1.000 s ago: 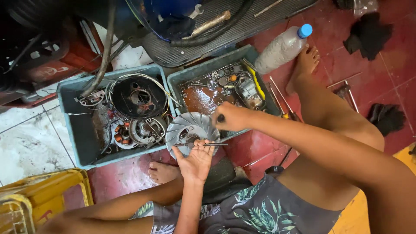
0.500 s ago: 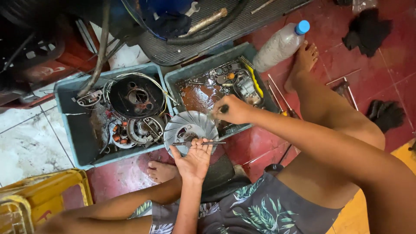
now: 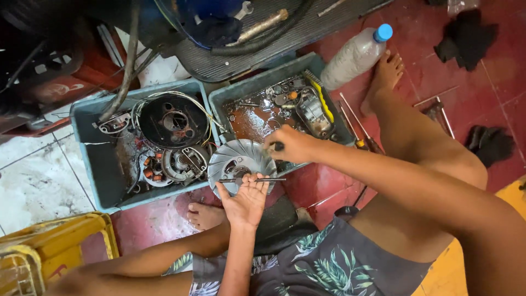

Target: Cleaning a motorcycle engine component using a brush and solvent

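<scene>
Grey-blue plastic bins sit side by side on the red tiled floor. I see the left bin (image 3: 87, 159) holding a round black engine cover (image 3: 174, 120), wires and a stator with orange coils (image 3: 164, 167); the right bin (image 3: 257, 87) holds oily brown liquid, small metal parts and a yellow strip. Across their front edges rests the silver finned fan wheel (image 3: 241, 164). My left hand (image 3: 246, 200) cups it from below, fingers spread, a thin metal rod (image 3: 252, 180) across the fingertips. My right hand (image 3: 290, 145) grips a dark tool handle at the wheel's upper rim.

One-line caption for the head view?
Left hand steadies a finned metal fan wheel and thin rod; right hand grips a dark-handled tool.
</scene>
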